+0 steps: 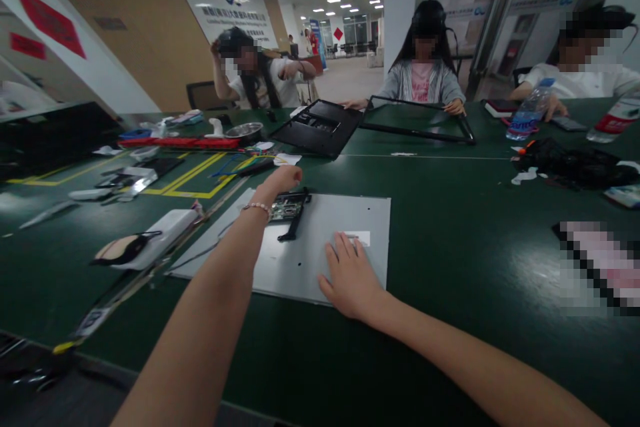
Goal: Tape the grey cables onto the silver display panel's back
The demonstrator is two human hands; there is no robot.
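left fist [283, 180] (apparently), right [350, 276] flat on panel [345, 211]

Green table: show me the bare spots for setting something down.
Widest: the green table between the grey panel and the pixelated pink item, with the black frame beyond. Another patch lies on the near side of the panel, between the left forearm and right forearm. Crowded: the left side, around the white box and red bar.
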